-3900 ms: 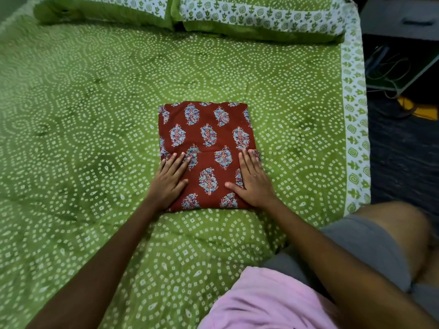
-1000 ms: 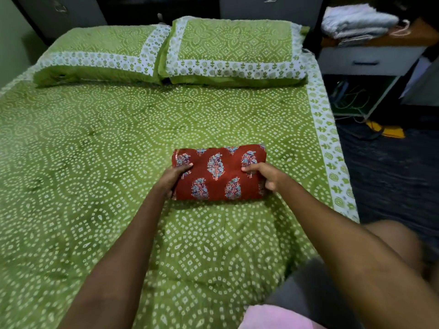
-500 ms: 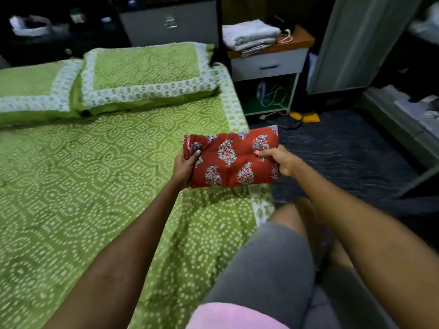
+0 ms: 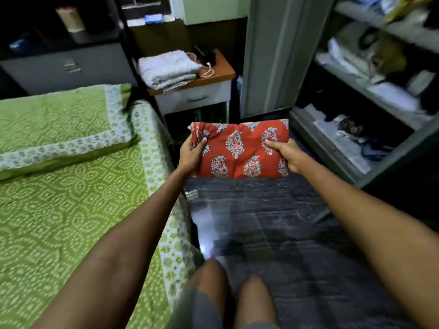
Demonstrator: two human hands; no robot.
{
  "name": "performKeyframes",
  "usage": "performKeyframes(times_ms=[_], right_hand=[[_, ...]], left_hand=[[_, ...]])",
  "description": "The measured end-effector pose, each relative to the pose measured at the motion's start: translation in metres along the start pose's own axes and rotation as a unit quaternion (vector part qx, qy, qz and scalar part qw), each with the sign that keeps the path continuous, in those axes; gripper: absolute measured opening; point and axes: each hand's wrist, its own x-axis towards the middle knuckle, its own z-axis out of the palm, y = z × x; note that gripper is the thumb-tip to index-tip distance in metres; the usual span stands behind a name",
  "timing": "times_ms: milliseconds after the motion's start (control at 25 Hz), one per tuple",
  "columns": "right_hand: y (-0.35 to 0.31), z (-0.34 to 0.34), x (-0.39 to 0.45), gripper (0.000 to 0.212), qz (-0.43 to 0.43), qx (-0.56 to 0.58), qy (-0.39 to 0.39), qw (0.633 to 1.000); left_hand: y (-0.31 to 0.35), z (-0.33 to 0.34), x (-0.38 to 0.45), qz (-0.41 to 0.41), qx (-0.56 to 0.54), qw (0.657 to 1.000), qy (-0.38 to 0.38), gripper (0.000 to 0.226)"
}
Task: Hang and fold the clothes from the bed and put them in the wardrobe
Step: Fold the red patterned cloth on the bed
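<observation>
Both hands grip the folded red garment (image 4: 240,150) at its ends: I see my left hand (image 4: 190,154) wrapped round the left end with the thumb pressed on top, and my right hand (image 4: 283,151) pinching the right end, thumb above and fingers beneath. I hold the bundle in the air over the dark floor (image 4: 273,222), off the bed (image 4: 71,210) and just short of the open wardrobe (image 4: 370,119) at right.

Wardrobe shelves carry folded whites, dark blue cloth and other items; motion blur keeps me from naming most of them. Its pale door (image 4: 273,55) stands swung open behind the garment. A nightstand (image 4: 202,91) beside the bed bears a stack of folded grey towels (image 4: 168,68) and a coiled cord.

Upper left is very dark, only a grey drawer front (image 4: 69,67) showing. My knees are cut off by the lower edge. Between the bed's printed border and the wardrobe base lies a strip of bare floor.
</observation>
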Motion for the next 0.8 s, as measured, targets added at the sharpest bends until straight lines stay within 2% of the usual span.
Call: performKeyframes(times_ms=[160,320,440,640,800], right_hand=[[-0.107,-0.042,-0.022,0.031,0.014,-0.001,0.033,0.999],[-0.207,-0.072,-0.044,0.047,0.018,-0.005,0.057,0.998],[-0.273,-0.102,-0.045,0.047,-0.001,0.014,0.086,0.996],[-0.328,-0.147,-0.021,0.038,-0.038,0.054,0.12,0.991],[-0.358,-0.19,0.032,0.046,-0.05,0.084,0.151,0.984]], left_hand=[[0.11,0.034,0.017,-0.009,-0.013,0.999,-0.038,0.028],[0.222,0.055,0.043,-0.02,-0.007,0.997,-0.079,0.029],[0.295,0.08,0.077,-0.012,-0.005,0.992,-0.122,0.03],[0.357,0.136,0.127,0.051,0.012,0.986,-0.157,0.03],[0.381,0.196,0.191,0.056,0.03,0.979,-0.196,0.031]])
